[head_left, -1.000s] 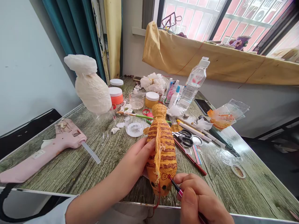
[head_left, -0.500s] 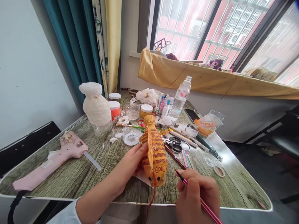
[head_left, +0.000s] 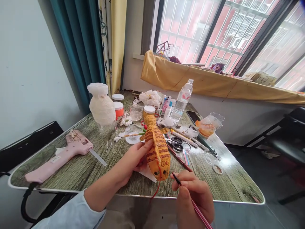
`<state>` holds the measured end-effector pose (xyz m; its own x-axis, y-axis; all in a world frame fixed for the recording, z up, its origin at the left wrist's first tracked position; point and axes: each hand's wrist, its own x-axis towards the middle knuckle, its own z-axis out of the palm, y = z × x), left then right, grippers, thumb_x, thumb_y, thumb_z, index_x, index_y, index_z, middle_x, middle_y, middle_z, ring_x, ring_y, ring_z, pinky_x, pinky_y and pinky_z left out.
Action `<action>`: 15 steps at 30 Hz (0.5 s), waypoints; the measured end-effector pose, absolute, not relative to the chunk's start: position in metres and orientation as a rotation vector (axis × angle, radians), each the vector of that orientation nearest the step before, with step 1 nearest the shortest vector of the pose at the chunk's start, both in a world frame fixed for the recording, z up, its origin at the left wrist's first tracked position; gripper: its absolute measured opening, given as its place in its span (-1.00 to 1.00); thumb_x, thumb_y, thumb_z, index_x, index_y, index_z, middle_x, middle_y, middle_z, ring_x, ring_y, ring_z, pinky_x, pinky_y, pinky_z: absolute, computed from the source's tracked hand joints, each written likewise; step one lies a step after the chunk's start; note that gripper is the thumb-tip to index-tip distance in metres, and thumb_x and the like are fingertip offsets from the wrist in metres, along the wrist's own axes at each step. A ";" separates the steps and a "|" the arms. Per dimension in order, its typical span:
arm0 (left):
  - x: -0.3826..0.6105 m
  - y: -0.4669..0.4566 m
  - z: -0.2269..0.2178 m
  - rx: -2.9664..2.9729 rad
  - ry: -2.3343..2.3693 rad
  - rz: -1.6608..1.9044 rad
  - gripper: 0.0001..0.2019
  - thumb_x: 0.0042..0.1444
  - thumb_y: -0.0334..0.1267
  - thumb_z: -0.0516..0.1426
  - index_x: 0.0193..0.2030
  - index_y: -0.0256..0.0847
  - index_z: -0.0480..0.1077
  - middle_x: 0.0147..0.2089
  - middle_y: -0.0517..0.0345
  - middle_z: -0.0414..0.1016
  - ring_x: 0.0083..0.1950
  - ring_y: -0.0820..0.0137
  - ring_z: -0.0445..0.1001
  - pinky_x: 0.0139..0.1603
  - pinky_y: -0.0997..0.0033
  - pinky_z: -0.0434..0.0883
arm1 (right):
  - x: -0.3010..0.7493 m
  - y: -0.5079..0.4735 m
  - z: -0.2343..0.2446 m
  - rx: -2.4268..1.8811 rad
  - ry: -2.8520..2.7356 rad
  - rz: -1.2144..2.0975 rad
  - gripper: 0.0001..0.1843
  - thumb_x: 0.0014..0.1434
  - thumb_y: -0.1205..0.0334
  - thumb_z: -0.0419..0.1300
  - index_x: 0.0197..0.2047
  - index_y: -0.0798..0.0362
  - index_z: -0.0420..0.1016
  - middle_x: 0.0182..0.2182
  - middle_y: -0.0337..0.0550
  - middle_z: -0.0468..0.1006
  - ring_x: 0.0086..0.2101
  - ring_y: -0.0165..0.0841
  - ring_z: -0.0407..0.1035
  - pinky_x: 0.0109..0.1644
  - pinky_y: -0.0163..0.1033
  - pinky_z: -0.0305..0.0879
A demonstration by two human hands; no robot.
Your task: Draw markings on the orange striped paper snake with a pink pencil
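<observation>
My left hand [head_left: 139, 157] grips a yellow-orange fish figure [head_left: 158, 149] with brown stripes, its thumb on the near flank. Two black eyes and a red string [head_left: 156, 190] show at the fish's near end, and its tail points away toward the jars. Closed around a magenta felt-tip pen [head_left: 199, 211], my right hand [head_left: 194, 194] is to the right of the fish. The dark pen tip is close to the fish's head but apart from it. A piece of white paper [head_left: 149, 174] shows beneath the fish.
On the left lies a pink glue gun [head_left: 62, 156], with a white vase-like form [head_left: 102, 105] beyond it. Scissors [head_left: 177, 144], pens and brushes lie right of the fish. Farther back stand a water bottle [head_left: 182, 101], lidded jars [head_left: 118, 109] and crumpled tissue [head_left: 150, 98].
The head view has shifted slightly. My right hand and the pen have come a little closer to the fish's head. The fish's near end has tilted slightly, still in my left hand.
</observation>
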<state>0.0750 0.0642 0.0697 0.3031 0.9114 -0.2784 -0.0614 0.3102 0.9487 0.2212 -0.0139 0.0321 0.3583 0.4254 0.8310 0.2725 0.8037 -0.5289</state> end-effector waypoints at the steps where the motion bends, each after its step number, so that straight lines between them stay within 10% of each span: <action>1: 0.076 0.064 0.070 1.037 1.061 0.818 -0.32 -0.13 0.40 0.21 -0.19 -0.22 0.33 -0.52 0.32 0.29 -0.61 0.61 0.06 -0.64 0.52 -0.18 | 0.220 -0.014 0.031 -0.665 -1.238 0.102 -0.94 0.29 0.30 0.23 -0.26 0.03 0.46 -0.44 -0.32 0.54 -0.42 -0.46 0.48 -0.29 -0.32 0.50; 9: 0.081 0.064 0.077 1.037 1.163 0.765 -0.42 -0.04 0.23 0.28 -0.11 -0.22 0.31 -0.52 0.36 0.35 -0.66 0.61 0.11 -0.69 0.55 -0.07 | 0.222 -0.018 0.016 -0.715 -1.285 0.096 -0.92 0.20 0.42 0.28 -0.26 0.06 0.51 -0.39 -0.21 0.61 -0.33 -0.36 0.54 -0.39 -0.32 0.47; 15: 0.079 0.061 0.079 1.035 1.122 0.766 -0.51 0.08 0.14 0.23 -0.07 -0.21 0.31 -0.32 0.20 0.50 -0.49 0.48 0.43 -0.63 0.56 0.19 | 0.226 -0.014 0.016 -0.701 -1.226 0.060 -0.75 0.36 0.10 0.12 -0.20 0.06 0.53 -0.44 -0.22 0.57 -0.52 -0.38 0.46 -0.40 -0.19 0.46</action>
<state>0.0789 0.0614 0.0791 0.2806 0.8970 -0.3416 0.0084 0.3536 0.9354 0.2257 -0.0143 0.0161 0.3641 0.4047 0.8389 0.3207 0.7911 -0.5208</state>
